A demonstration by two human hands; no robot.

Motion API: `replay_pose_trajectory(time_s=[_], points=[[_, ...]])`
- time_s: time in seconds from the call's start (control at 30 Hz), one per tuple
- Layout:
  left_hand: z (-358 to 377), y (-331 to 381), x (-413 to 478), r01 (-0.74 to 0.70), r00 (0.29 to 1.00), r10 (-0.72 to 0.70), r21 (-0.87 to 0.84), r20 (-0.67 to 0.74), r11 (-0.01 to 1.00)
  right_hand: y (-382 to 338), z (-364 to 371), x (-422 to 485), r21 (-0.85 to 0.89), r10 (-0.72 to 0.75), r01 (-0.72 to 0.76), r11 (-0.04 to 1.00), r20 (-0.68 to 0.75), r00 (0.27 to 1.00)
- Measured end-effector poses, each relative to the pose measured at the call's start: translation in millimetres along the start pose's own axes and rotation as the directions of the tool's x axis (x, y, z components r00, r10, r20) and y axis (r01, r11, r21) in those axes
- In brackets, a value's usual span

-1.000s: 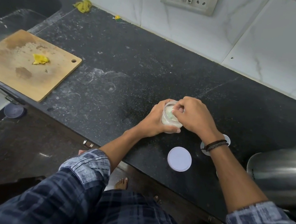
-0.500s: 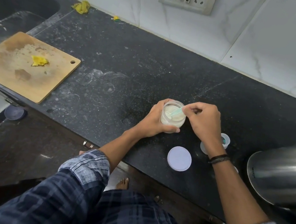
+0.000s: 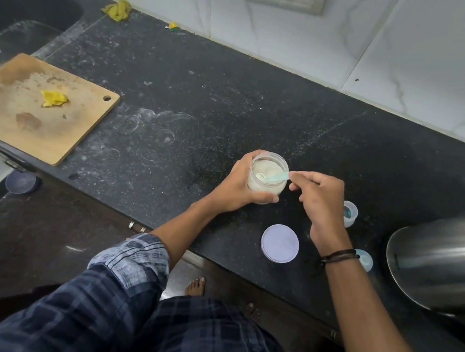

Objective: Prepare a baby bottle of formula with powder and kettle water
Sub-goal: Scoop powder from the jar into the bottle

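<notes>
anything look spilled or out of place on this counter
Whitish dusty smears and ring marks streak the dark counter left of the powder jar, like spilled powder or dried residue. A yellow scrap sits on the stained cutting board.

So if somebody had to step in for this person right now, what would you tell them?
Left hand grips the open powder jar on the counter. Right hand pinches the scoop, its bowl down in the powder.
Jar lid lies near the front edge; a small open container, likely the bottle, stands right of the right hand; kettle at far right.
Done: jar opened, scoop in.
Left: carry powder to the bottle, add kettle water, close it. Whether the bottle holds anything yet, I cannot tell.
</notes>
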State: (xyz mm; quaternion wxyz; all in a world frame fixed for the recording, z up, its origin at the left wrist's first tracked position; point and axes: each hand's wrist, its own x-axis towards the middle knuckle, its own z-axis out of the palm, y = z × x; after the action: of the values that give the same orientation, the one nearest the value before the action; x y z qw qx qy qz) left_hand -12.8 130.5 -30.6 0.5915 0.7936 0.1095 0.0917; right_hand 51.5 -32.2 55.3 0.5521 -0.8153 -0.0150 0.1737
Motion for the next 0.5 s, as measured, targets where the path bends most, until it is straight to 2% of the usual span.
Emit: replay_pose_trajectory(time_s=[0.2, 0.37, 0.5], points=[[-0.2, -1.0, 0.5, 0.011, 1.000, -0.011, -0.001, 0.005, 1.000, 0.3, 0.8, -0.7, 0.126, 0.103, -0.097, 0.987, -0.039, 0.994], [-0.1, 1.1, -0.6, -0.014, 1.000, 0.014, -0.007, -0.009, 1.000, 5.5, 6.8, -5.7, 0.083, 0.157, -0.154, 0.985, -0.031, 0.987], [0.1, 2.3, -0.6, -0.010, 1.000, 0.010, -0.002, 0.000, 1.000, 6.6, 9.5, -7.9, 0.121, 0.190, -0.184, 0.975, -0.040, 0.981]])
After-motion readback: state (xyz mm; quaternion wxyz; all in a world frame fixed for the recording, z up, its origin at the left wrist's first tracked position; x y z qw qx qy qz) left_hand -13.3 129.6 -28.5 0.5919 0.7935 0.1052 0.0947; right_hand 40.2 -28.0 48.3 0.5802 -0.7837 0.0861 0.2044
